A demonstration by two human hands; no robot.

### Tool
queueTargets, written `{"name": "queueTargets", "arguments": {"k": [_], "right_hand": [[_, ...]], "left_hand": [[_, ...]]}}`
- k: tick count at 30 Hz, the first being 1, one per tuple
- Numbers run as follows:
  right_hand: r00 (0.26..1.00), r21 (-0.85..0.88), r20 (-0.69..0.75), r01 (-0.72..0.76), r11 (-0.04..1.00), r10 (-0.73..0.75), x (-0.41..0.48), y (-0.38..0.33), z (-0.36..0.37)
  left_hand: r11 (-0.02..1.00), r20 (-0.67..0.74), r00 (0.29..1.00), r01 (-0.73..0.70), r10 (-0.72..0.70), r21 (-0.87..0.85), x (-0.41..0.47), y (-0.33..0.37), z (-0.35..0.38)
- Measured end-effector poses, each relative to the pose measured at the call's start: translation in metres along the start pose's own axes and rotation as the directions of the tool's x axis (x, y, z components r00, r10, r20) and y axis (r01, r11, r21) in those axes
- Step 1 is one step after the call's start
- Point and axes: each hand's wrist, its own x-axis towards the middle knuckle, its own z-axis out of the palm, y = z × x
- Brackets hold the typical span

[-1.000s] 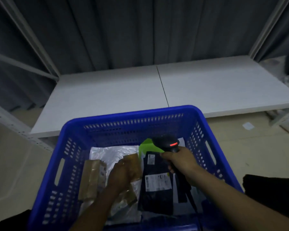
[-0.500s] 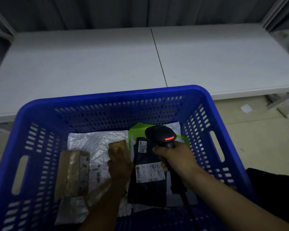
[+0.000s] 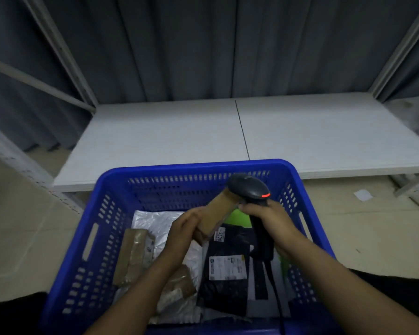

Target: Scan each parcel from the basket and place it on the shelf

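My left hand (image 3: 183,232) grips a small brown cardboard parcel (image 3: 219,210), raised and tilted above the blue basket (image 3: 87,240). My right hand (image 3: 267,221) holds the black barcode scanner (image 3: 250,189) by its handle, its head right beside the parcel's top end, a red light glowing on it. In the basket lie a black bag with a white label (image 3: 228,264), a silver mailer (image 3: 153,220), a long brown box (image 3: 134,255), another brown packet (image 3: 179,284) and a green parcel (image 3: 238,218). The white shelf (image 3: 179,136) stands bare behind the basket.
Grey metal shelf uprights (image 3: 61,52) rise at left and right before a dark curtain. The scanner's cable (image 3: 276,293) trails down over the basket's near side. A scrap of paper (image 3: 362,195) and white clutter lie on the floor at right.
My left hand has lifted the small brown parcel out of the basket and up to the scanner. The scanner has risen and turned toward it. The camera has tilted up.
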Motion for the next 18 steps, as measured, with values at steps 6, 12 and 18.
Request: {"name": "queueTargets", "arguments": {"k": [6,12,18], "right_hand": [[0.991,0.130,0.116,0.047,0.990,-0.062,-0.032,-0.011,-0.011],[0.991,0.056,0.097,0.085,0.995,-0.090,-0.055,-0.008,-0.005],[0.987,-0.058,0.157,0.029,0.998,-0.019,-0.060,-0.014,-0.015]], "left_hand": [[0.983,0.115,0.987,0.127,-0.112,-0.132,-0.051,0.040,0.001],[1.000,0.151,0.988,-0.016,0.012,0.022,-0.091,0.039,0.001],[0.998,-0.242,0.970,-0.016,0.000,-0.064,-0.099,0.032,-0.023]]}}
